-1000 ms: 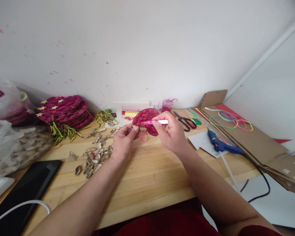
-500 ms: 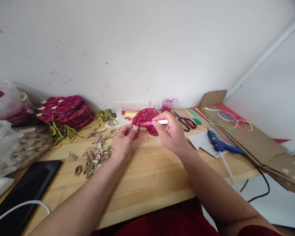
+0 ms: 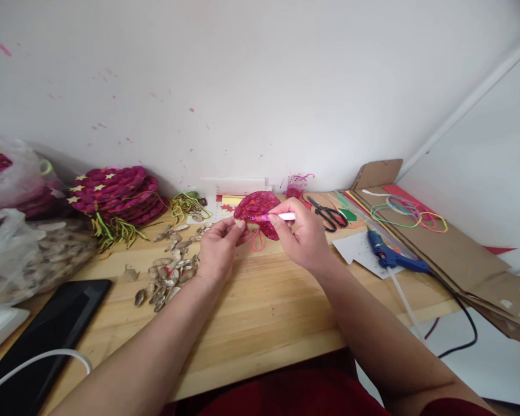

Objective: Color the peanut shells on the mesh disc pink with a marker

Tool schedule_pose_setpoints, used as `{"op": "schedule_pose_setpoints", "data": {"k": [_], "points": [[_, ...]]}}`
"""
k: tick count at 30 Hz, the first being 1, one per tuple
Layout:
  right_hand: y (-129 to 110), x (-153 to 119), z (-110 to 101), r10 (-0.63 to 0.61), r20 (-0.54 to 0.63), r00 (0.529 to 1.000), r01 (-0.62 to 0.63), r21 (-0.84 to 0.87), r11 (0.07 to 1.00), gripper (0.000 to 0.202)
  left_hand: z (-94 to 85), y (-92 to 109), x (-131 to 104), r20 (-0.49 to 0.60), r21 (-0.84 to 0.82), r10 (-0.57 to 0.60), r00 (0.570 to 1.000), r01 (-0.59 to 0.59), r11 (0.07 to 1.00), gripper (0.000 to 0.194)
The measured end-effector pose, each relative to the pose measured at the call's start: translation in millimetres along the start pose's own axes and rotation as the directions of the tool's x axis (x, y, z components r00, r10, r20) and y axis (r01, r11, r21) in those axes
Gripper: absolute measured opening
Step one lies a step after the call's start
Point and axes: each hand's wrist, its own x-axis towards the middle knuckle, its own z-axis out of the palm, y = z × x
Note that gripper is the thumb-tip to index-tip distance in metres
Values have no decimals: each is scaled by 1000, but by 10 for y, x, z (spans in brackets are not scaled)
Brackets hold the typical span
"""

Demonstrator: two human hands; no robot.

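Two hands in view, left hand [image 3: 217, 247] and right hand [image 3: 302, 236], plus one magenta shell disc [image 3: 257, 200] and one white-handled brush [image 3: 286, 216]. On the desk [image 3: 268, 306], one pair of scissors [image 3: 326, 211], one glue gun [image 3: 401, 259] with one glue stick [image 3: 401, 297]. Showing on one stack of magenta discs [image 3: 132, 186], at least five yellow stars [image 3: 99, 187]. Loose shells [image 3: 170, 276], too many to count.

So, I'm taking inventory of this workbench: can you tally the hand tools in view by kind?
White pen-like tool, in the right hand: 1
Black-handled scissors: 1
Blue glue gun: 1
Total: 3
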Motion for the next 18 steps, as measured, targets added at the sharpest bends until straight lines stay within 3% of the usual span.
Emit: {"op": "schedule_pose_setpoints", "data": {"k": [18], "points": [[1,2,12,-4,2,1000,4,13,1000,13,10,1,-9,-18,7,-8,1000,8,1000,51]]}}
